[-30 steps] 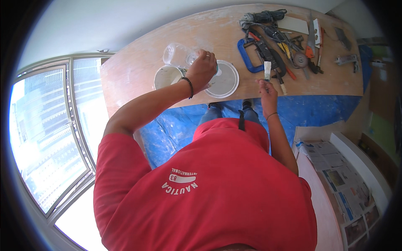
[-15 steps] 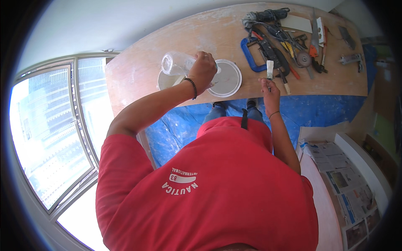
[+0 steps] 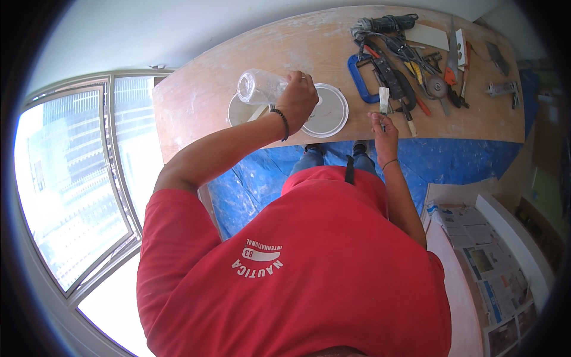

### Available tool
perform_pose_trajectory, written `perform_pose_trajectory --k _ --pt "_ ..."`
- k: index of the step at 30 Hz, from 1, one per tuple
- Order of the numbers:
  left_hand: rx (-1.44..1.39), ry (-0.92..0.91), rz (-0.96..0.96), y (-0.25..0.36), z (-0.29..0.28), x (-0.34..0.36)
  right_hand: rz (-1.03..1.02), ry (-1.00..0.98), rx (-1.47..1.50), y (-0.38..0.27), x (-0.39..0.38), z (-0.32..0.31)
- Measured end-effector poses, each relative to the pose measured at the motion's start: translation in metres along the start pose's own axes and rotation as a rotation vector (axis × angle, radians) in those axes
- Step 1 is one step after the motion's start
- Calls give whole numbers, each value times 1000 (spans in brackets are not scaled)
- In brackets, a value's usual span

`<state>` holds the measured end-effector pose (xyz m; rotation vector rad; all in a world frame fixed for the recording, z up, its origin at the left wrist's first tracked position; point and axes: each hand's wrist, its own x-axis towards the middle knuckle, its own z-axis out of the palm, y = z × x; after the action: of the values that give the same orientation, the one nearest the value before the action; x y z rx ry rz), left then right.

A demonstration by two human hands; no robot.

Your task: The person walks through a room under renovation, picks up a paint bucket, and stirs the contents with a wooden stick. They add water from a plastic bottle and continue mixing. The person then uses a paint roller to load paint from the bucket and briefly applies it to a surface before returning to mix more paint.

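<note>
My left hand is closed around a clear plastic bottle, which lies tilted on its side in the air with its base to the left. The bottle's neck is hidden by my fingers. Just right of that hand is a round, pale-rimmed grey lid or shallow tub. Under the bottle, partly covered by it and my wrist, sits a second round container with a pale flat strip across it. My right hand, near the table's front edge, grips a paintbrush by its handle, whitish bristles pointing away from me.
On the right of the wooden table lie a blue clamp, an angle grinder, a hand saw, a caulking gun and other tools. Blue sheeting covers the floor. Newspapers lie lower right; a window is at left.
My left hand and the bottle have shifted slightly right relative to my body, about as the table view has. The bottle stays tilted, and my right hand keeps the brush nearly still.
</note>
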<state>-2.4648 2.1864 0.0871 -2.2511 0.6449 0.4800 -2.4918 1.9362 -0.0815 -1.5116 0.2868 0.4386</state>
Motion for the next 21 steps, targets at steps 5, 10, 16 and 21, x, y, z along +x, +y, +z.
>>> perform_pose_trajectory --k 5,10,16,21 --pt "-21 -55 -23 1 -2 0 -46 18 -36 -1 1 0" --pt "-55 18 -18 -1 -4 1 -6 1 1 -1 1 -1" --pt "-269 97 -70 -33 39 -2 -34 10 -17 -2 3 -7" --pt "-519 170 -32 -75 79 -3 10 28 -53 -5 0 -14"
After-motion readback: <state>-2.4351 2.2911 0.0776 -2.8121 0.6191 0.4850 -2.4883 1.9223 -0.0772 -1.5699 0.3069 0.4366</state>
